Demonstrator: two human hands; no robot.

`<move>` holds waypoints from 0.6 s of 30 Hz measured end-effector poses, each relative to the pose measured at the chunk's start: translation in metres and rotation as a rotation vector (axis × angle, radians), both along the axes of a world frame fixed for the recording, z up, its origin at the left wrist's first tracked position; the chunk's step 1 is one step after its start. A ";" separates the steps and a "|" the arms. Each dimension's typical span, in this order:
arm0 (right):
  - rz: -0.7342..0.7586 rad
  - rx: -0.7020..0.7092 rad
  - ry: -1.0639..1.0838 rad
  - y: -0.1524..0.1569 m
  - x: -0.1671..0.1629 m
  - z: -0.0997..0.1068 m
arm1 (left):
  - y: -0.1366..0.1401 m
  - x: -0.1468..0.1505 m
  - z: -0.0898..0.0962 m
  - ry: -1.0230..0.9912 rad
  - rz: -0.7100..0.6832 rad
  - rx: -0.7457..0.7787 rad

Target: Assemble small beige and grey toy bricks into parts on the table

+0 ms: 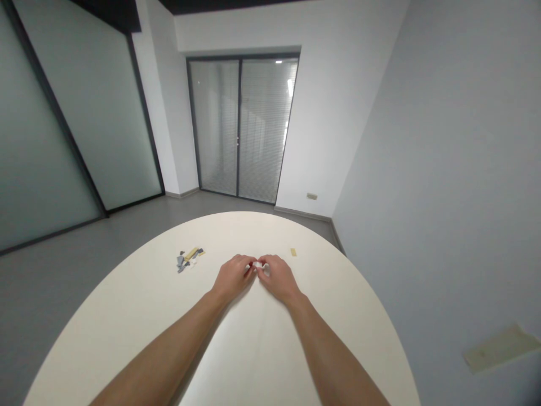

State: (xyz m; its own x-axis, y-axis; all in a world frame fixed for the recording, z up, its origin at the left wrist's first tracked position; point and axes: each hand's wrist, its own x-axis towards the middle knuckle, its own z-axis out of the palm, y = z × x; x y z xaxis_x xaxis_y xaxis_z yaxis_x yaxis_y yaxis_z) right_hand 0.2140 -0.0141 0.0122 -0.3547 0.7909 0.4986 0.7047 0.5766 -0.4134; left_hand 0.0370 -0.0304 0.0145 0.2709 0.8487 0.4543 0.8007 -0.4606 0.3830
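My left hand (235,277) and my right hand (276,276) meet above the middle of the far half of the round table. Both are closed in a pinch, fingertips almost touching. Between them is a small white piece (257,265), mostly covered by the fingers, so its exact shape is hard to make out. To the left of my left hand lies a loose pile of small building-brick pieces (181,261) in grey, dark, yellow and white. A flat yellow piece (293,252) lies alone just beyond my right hand.
The cream round table (139,316) has a curved edge on the left, far and right sides. Beyond it are a grey floor (139,225), a glass door (236,129) with blinds and frosted panels (84,96). A grey wall (456,169) stands close on the right.
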 end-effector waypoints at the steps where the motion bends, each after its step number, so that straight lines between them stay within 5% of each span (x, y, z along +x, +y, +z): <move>1: -0.001 0.000 -0.001 0.000 0.000 0.000 | 0.000 0.000 0.000 0.000 0.004 -0.003; 18: -0.012 0.036 -0.157 0.001 0.001 0.000 | -0.004 0.002 0.007 0.010 0.003 -0.048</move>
State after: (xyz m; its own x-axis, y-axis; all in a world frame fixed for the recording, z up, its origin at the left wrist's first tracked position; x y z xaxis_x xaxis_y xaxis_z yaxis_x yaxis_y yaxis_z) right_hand 0.2150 -0.0135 0.0122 -0.4214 0.7781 0.4658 0.7657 0.5806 -0.2770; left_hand 0.0392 -0.0344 0.0213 0.2723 0.8701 0.4108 0.8060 -0.4394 0.3966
